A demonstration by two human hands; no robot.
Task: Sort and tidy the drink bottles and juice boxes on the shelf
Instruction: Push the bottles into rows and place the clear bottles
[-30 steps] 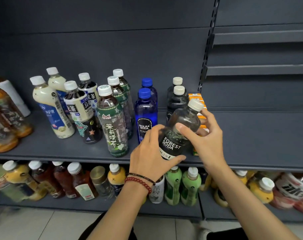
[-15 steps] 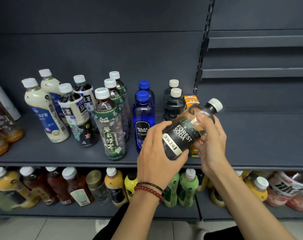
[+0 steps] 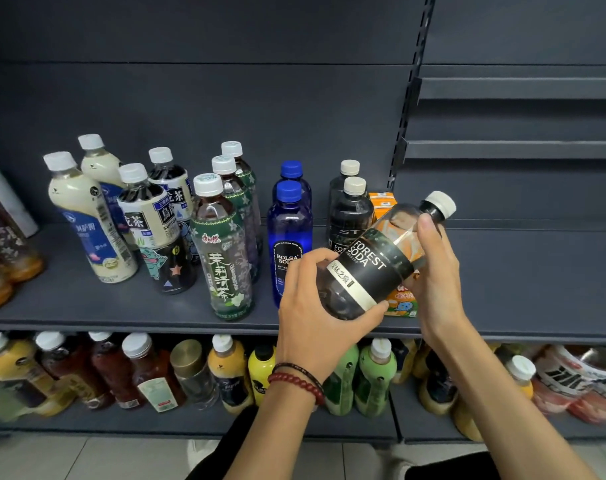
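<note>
Both hands were engaged on one Forest Soda bottle (image 3: 374, 268), a clear bottle with a black label and a white cap. It was held off the shelf (image 3: 523, 289), above the near edge, and tilted with the cap up and to the right.

The left hand (image 3: 315, 323) grasped the base end, with fingers curled over the top and the thumb underneath. The right hand (image 3: 438, 271) grasped the shoulder just below the neck, with the thumb lying along the upper side. Two bracelets (image 3: 296, 379), one dark and one of red beads, were on the left wrist.

Directly behind the held bottle stood orange juice boxes (image 3: 382, 202) in a near-to-far row, partly hidden. To their left stood two dark soda bottles (image 3: 351, 216), one behind the other. Left of those were two blue Bolsa Soda bottles (image 3: 289, 230), and further left a green-labelled tea bottle (image 3: 225, 254) at the head of a row. Oolong tea bottles (image 3: 145, 216) and cream-coloured bottles (image 3: 87, 216) stood furthest left.

The right part of the shelf showed bare surface. The lower shelf (image 3: 204, 422) held assorted bottles.
</note>
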